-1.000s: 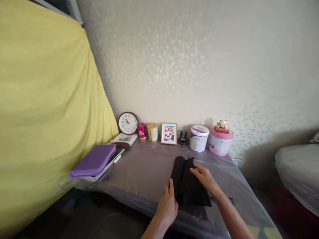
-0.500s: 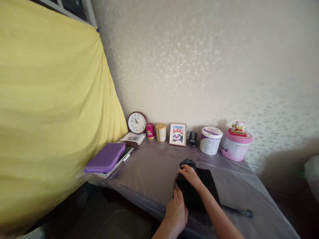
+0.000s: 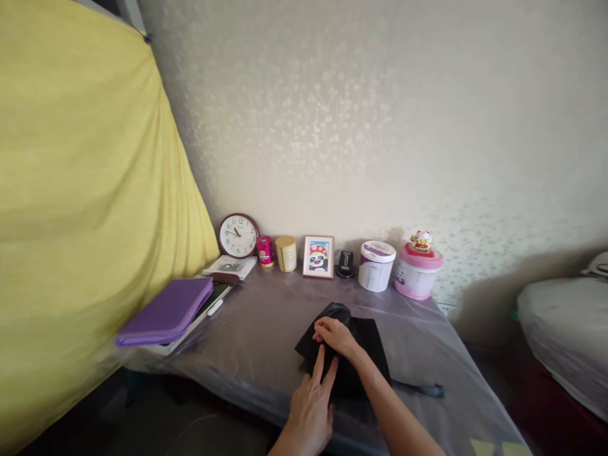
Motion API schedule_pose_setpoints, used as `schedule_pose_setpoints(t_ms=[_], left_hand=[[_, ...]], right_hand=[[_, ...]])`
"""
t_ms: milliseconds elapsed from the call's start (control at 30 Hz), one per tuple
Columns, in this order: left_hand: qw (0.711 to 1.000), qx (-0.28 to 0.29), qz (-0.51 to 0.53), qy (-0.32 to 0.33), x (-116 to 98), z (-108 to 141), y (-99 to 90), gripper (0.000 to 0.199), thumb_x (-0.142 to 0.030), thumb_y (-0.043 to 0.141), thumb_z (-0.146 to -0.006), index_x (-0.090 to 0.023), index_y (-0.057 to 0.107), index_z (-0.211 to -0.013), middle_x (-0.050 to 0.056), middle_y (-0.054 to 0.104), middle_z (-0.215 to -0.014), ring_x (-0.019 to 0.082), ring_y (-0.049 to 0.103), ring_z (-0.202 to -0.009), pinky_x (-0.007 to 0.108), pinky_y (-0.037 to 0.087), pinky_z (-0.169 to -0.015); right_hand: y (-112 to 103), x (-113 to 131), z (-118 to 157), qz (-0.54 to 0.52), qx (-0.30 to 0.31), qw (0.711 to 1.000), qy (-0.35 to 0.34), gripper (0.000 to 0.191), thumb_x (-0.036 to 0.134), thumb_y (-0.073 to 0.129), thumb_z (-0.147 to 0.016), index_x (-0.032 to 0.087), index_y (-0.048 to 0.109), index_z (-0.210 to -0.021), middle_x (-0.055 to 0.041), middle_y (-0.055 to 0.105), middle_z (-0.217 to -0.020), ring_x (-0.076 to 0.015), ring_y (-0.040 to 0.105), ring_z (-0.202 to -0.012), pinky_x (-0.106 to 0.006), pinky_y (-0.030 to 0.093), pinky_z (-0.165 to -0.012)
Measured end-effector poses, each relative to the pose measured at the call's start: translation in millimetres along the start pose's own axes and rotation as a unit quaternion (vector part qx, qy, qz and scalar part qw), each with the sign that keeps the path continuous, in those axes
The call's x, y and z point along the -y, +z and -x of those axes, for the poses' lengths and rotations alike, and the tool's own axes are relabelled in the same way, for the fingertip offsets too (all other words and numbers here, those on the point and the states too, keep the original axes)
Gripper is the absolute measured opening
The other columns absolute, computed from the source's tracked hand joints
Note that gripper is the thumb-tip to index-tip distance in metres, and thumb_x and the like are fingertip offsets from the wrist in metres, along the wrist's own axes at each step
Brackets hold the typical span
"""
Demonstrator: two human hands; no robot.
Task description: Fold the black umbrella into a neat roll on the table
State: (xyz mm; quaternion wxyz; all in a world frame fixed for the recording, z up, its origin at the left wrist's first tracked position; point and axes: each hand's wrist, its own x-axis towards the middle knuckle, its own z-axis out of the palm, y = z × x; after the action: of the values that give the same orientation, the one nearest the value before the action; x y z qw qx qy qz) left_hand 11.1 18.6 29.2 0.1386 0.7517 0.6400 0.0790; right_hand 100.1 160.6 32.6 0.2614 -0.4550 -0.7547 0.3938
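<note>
One black cloth (image 3: 365, 354), folded in layers, lies mid-way along the plastic-sheeted counter (image 3: 266, 323). The right hand (image 3: 335, 335) lies across it, fingers pressed together, apparently pinning the fold flat. The left hand (image 3: 310, 408), fingers spread, sits at the cloth's near edge, pinching nothing. Beyond, seven items stand in a row along the wall, from a round clock (image 3: 238, 235) to a pink tub (image 3: 417, 275). One purple case (image 3: 164, 311) lies to the left.

Pretty plain room: pale floral wallpaper (image 3: 332, 126) on the wall, a big yellow sheet (image 3: 85, 190) draped down the left, a plastic-covered table (image 3: 256, 335) against the wall, a white padded bed (image 3: 565, 329) off right, dark floor (image 3: 142, 418), soft dim light.
</note>
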Motion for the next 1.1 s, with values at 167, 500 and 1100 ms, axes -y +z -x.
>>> schedule_pose_setpoints(t_ms=[167, 500, 1100], left_hand=[[0.999, 0.020, -0.009, -0.033, 0, -9, 12.8, 0.094, 0.002, 0.043, -0.057, -0.023, 0.004, -0.138, 0.010, -0.002, -0.147, 0.020, 0.057, -0.093, 0.032, 0.048, -0.078], [0.998, 0.035, -0.012, -0.053, -6, -10, 7.7, 0.093, 0.006, 0.037, -0.057, -0.024, 0.001, -0.138, 0.010, 0.000, -0.146, 0.021, 0.057, -0.096, 0.033, 0.047, -0.080], [0.992, 0.079, 0.006, -0.102, -11, -15, 5.9, 0.095, 0.007, 0.036, -0.059, -0.029, -0.006, -0.135, 0.013, 0.011, -0.145, 0.024, 0.060, -0.094, 0.035, 0.047, -0.077]], right_hand=[[1, 6, 23, 0.075, -0.019, 0.993, -0.093, 0.022, 0.022, 0.044, -0.080, 0.022, 0.062, -0.094, -0.0005, 0.070, -0.081, -0.0144, 0.063, -0.077, -0.025, 0.047, -0.070], [-13, -25, 32, 0.185, -0.089, 0.942, -0.265, 0.028, 0.025, 0.038, -0.088, 0.020, 0.063, -0.100, -0.0074, 0.064, -0.106, -0.0191, 0.048, -0.112, -0.038, 0.037, -0.097], [-53, -67, -51, 0.199, -0.165, 0.966, -0.019, 0.028, 0.026, 0.038, -0.086, 0.019, 0.065, -0.089, -0.0076, 0.067, -0.094, -0.0194, 0.060, -0.092, -0.031, 0.039, -0.087]])
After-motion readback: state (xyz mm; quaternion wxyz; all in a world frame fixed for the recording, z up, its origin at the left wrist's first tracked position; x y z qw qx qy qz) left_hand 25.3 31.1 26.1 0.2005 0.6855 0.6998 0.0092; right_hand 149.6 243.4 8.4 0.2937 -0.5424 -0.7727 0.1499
